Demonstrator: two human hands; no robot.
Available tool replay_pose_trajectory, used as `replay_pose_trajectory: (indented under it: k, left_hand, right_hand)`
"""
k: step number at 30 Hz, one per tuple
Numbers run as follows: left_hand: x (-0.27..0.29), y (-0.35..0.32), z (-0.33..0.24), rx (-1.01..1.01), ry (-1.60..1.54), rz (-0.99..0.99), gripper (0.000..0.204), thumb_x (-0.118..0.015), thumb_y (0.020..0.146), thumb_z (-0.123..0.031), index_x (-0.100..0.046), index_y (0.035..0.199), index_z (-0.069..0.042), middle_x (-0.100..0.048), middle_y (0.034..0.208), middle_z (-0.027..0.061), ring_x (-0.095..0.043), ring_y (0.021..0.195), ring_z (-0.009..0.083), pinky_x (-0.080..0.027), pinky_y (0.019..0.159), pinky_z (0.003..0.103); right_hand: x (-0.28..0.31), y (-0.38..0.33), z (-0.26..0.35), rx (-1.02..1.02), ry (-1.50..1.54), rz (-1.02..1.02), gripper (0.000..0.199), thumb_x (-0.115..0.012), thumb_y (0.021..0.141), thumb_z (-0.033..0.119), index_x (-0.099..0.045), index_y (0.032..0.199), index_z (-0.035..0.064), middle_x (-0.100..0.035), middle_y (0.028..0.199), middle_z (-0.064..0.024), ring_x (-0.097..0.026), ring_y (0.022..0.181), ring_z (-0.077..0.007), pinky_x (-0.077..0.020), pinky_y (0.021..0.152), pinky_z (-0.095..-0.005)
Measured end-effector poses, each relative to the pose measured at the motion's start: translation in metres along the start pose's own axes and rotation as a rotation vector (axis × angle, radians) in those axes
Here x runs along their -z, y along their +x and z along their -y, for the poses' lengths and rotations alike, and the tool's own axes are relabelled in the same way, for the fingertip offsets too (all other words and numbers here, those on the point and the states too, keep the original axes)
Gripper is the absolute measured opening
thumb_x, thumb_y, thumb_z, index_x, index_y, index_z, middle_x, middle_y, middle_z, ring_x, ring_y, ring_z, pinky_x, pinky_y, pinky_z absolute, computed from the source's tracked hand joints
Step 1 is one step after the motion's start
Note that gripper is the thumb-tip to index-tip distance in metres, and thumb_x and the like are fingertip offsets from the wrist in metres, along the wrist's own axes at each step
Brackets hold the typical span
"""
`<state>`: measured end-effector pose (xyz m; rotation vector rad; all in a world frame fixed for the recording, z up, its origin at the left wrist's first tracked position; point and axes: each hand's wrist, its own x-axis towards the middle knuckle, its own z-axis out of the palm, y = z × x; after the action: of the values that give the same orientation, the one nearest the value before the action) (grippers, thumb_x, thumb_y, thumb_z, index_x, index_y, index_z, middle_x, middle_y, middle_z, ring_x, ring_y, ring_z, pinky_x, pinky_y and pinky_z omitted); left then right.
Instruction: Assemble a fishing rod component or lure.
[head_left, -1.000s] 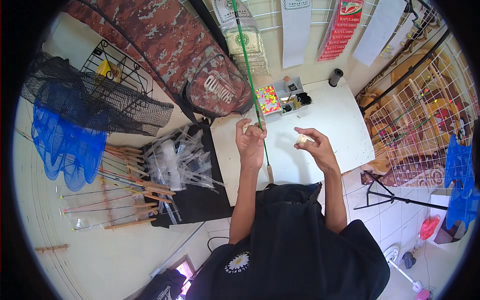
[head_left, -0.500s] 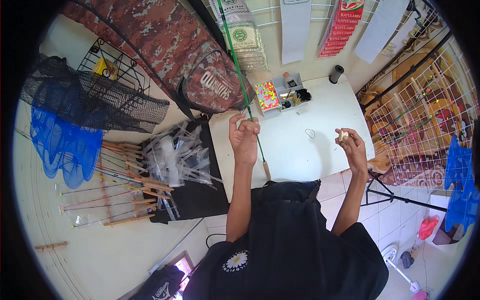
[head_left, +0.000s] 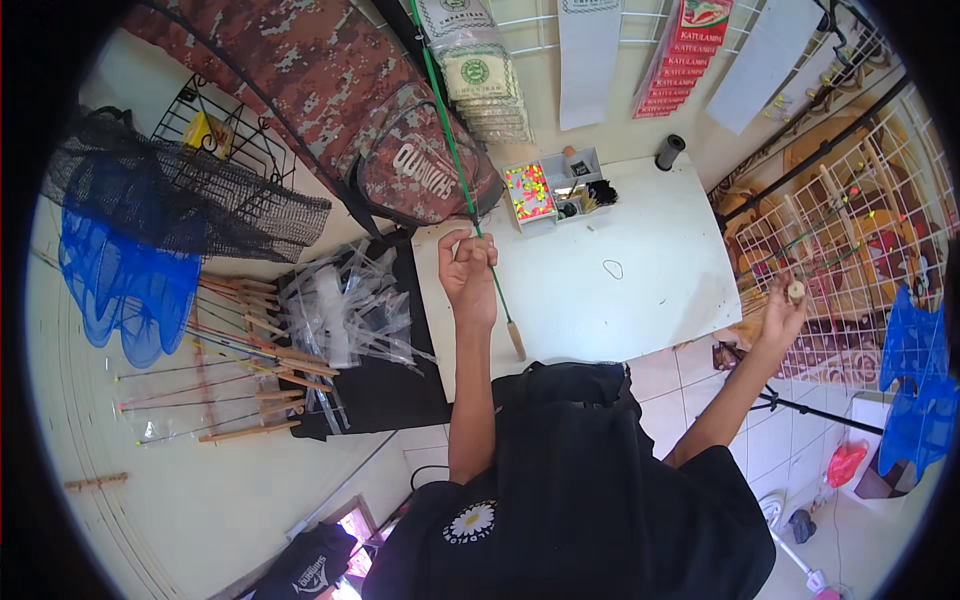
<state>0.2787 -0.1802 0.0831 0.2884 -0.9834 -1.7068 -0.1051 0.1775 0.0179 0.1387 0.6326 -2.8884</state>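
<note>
A slender green fishing rod point(head_left: 452, 150) slants over the near-left part of the white table point(head_left: 640, 320), its short wooden handle point(head_left: 516, 341) at the lower end. Bent fingers of my left hand point(head_left: 468, 275) grip the rod above that handle. Off the table's right edge, my right hand point(head_left: 783, 315) is raised with a small beige spool point(head_left: 796, 291) pinched in its fingers. Any line running between spool and rod is too fine to make out. A thin pale loop point(head_left: 605, 265) lies on the tabletop between my hands.
A grey compartment tray point(head_left: 545, 222) holding bright pink and yellow pieces stands at the table's back, with a black cylinder point(head_left: 670, 152) to its right. A camouflage bag point(head_left: 300, 90) leans at back left. Several rods point(head_left: 265, 320) hang left; a wire grid point(head_left: 830, 240) stands right.
My right hand has swung outward to the right with the spool, from over the table to past its edge. My left hand still holds the rod, shifted slightly left in the picture.
</note>
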Motion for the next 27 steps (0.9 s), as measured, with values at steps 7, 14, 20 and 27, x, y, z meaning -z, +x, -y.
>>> replay_pose_trajectory:
  k: [7,14,20,27]
  left_hand:
    - [0.007,0.004,0.001,-0.073,-0.005,-0.029,0.036,-0.068,0.089,-0.016,-0.047,0.117,-0.008,-0.053,0.088,0.0022,-0.051,0.092,0.0205,-0.039,0.074,0.033]
    - [-0.003,0.012,-0.002,-0.104,0.034,-0.142,0.03,-0.066,0.088,-0.005,-0.05,0.114,-0.006,-0.051,0.095,0.0026,-0.052,0.088,0.0156,-0.04,0.071,0.029]
    - [-0.004,0.015,0.003,-0.092,0.063,-0.195,0.036,-0.066,0.087,0.0,-0.049,0.118,-0.004,-0.056,0.104,0.0056,-0.054,0.089,0.0146,-0.043,0.069,0.027]
    - [-0.022,0.016,0.024,-0.104,0.417,-0.215,0.031,-0.066,0.088,-0.004,-0.055,0.116,0.002,-0.063,0.104,0.0105,-0.059,0.089,0.0131,-0.046,0.072,0.023]
  right_hand:
    - [0.006,0.043,0.041,0.15,-0.135,-0.19,0.013,-0.053,0.095,0.025,-0.054,0.097,0.0128,-0.045,0.075,-0.0048,-0.036,0.063,-0.016,-0.0299,0.056,-0.0318]
    - [-0.059,0.024,0.031,0.769,-0.828,-0.616,0.038,-0.04,0.099,0.03,-0.049,0.124,0.0033,-0.048,0.132,-0.0181,-0.046,0.121,-0.029,-0.0376,0.101,-0.0444]
    - [-0.013,0.058,0.03,0.745,-1.157,-0.352,0.038,-0.042,0.1,0.027,-0.048,0.126,0.0001,-0.049,0.131,-0.0187,-0.05,0.117,-0.0285,-0.0389,0.099,-0.0395]
    - [0.072,0.059,-0.086,0.462,-1.66,0.212,0.03,-0.066,0.09,0.019,-0.06,0.115,0.0032,-0.064,0.107,-0.0118,-0.059,0.1,-0.0241,-0.0467,0.087,-0.0326]
